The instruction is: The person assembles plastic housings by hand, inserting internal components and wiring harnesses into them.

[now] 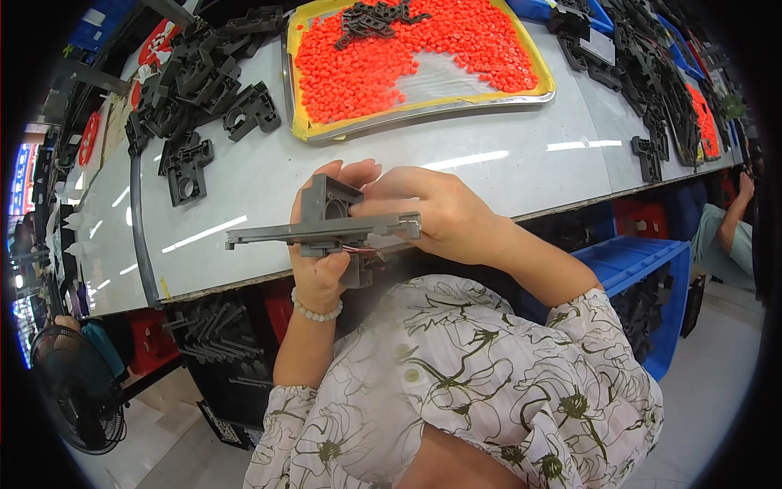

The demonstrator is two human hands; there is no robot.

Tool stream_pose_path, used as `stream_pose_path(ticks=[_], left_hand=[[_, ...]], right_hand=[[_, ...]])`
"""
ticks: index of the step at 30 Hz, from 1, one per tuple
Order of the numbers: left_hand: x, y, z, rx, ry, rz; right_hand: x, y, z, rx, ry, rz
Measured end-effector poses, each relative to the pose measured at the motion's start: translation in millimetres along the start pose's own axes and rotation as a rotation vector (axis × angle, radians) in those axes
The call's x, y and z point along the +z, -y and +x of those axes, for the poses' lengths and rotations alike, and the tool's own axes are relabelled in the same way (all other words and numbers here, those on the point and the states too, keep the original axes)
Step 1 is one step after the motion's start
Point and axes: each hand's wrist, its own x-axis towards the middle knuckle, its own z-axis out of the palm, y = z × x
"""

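Just above the table's front edge, my left hand (311,273) is closed round a dark grey moulded plastic part (314,233). It has a long flat bar and an upright block with a round opening. The left thumb presses from below and the left fingers reach up behind the block. My right hand (452,213) is closed at the part's right side, its fingertips against the block beside the opening. What lies under those fingertips is hidden. Thin reddish strands (362,250) show beneath the bar. A shallow metal tray (432,103) beyond my hands carries many small red plastic pieces (350,81).
Similar dark parts (195,81) are heaped at the left, with a single one (189,173) nearer me. More dark parts (648,90) line the right side. A blue crate (672,301) stands below at right, a black fan (77,391) at lower left. Another person's arm (737,213) shows far right.
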Motion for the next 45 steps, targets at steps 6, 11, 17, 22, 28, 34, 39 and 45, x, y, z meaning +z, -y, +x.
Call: stream_pose_path(ticks=[6,11,17,22,28,34,39,45], left_hand=[[0.3,0.4,0.7,0.034,0.005,0.035],[-0.8,1.3,-0.2,0.040,0.009,0.078],[5.0,3.9,-3.5,0.000,-0.116,0.056],[1.4,3.9,-2.7,0.054,-0.035,0.098],[3.8,4.0,-3.6,0.060,-0.053,0.052],[0.8,3.7,-4.3,0.044,-0.039,0.189],[2.9,-0.9,-3.7,0.013,-0.073,0.021],[6.8,-1.4,-1.3,0.061,-0.064,0.064]], right_hand=[[3.0,4.2,-2.4,-0.026,-0.091,-0.030],[8.3,3.7,-4.8,-0.042,-0.126,-0.068],[11.4,3.0,-5.2,0.000,-0.169,0.011],[11.0,2.1,-8.4,0.007,-0.173,0.034],[8.0,6.5,-5.4,-0.022,-0.195,0.021],[4.4,11.0,-7.1,-0.031,-0.125,-0.128],[8.3,0.8,-9.0,0.040,-0.179,0.053],[-4.1,11.7,-1.6,-0.018,-0.141,-0.030]])
